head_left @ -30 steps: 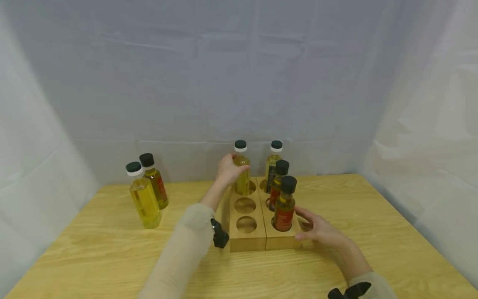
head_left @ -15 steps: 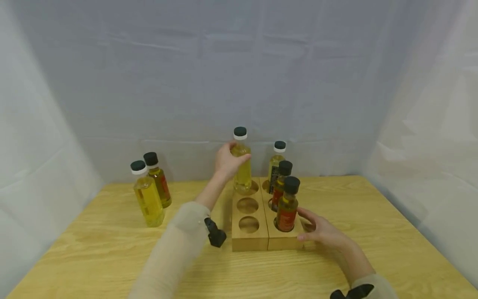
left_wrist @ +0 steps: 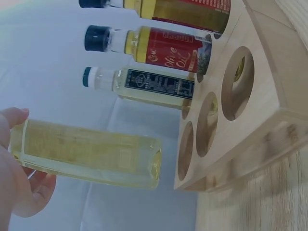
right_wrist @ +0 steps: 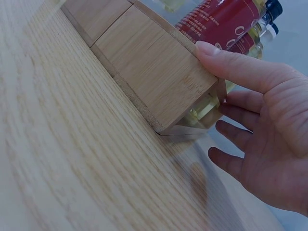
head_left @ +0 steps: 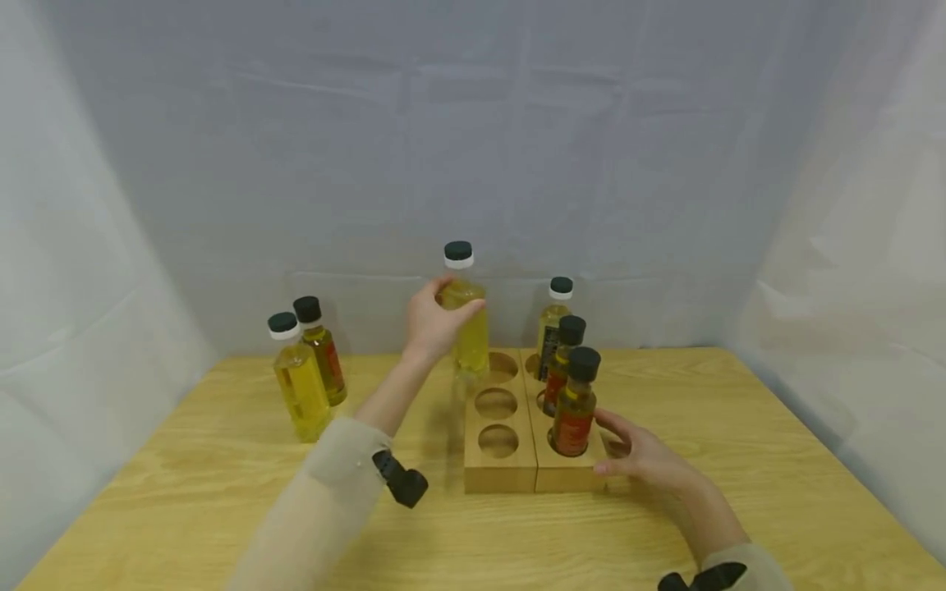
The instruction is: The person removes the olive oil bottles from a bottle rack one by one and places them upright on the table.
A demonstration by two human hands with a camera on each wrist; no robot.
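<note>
Your left hand (head_left: 429, 324) grips the pale oil bottle (head_left: 466, 328), lifted clear above the wooden rack (head_left: 502, 472). Your right hand (head_left: 643, 460), fingers straight, steadies the rack's side (three bottles seated, three holes bare). Two bottles (head_left: 306, 377) stand on the table (head_left: 222, 492), so half looks done.

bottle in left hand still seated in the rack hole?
No, the bottle in the left hand hangs clear of the wooden rack, its base outside the holes.
</note>
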